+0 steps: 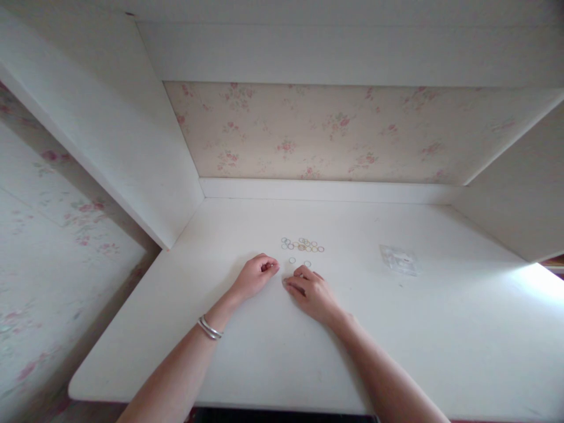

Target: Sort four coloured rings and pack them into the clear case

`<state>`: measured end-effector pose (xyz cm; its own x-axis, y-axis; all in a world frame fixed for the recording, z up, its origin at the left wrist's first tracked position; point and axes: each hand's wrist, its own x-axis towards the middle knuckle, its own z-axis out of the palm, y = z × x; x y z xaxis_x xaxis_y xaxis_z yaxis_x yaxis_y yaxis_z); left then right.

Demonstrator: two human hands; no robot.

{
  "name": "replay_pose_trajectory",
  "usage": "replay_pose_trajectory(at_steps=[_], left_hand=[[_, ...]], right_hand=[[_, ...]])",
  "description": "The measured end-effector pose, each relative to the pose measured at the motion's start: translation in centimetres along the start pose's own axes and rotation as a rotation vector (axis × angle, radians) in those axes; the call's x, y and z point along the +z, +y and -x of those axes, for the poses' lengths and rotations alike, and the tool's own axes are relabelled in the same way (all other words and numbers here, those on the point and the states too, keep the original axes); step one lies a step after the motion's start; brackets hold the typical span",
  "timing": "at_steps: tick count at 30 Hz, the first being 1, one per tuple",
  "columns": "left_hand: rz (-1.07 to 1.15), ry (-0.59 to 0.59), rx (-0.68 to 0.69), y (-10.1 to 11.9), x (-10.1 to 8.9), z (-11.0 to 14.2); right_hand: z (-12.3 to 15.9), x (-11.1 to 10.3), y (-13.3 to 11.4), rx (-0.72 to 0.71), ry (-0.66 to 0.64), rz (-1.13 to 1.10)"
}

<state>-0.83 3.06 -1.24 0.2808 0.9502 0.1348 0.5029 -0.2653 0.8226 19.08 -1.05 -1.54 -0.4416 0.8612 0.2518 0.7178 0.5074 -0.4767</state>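
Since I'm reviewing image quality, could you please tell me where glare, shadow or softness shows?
Head view: glare whitens the desk at its far right; head view: a soft shadow lies beside the right forearm; head view: the small rings look too soft for fine detail.

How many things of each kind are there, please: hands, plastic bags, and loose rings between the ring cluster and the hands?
Hands: 2 (left hand, right hand)
Plastic bag: 1
Loose rings: 2
Total: 5, without the ring cluster
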Motion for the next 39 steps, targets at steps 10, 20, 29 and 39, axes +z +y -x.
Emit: replay_pose_trajectory(at_steps=[10,20,29,39], left_hand=[[0.008,-0.009,-0.004,-0.1,0.1,0.0],[0.003,-0.009,0.003,0.0,0.0,0.0],[0.010,-0.017,-0.013,-0.1,0.0,0.0],[0.028,-0.020,-0.018,-0.1,0.0,0.1]], right_hand=[[-0.2,0.4,-0.1,-0.017,-0.001,0.065],[-0.1,0.0,0.4,0.062,0.092,0.010],[-0.3,-1.0,2.2,0.355,0.153,0.198],[-0.3,-1.4,2.5,0.329,0.043,0.267]])
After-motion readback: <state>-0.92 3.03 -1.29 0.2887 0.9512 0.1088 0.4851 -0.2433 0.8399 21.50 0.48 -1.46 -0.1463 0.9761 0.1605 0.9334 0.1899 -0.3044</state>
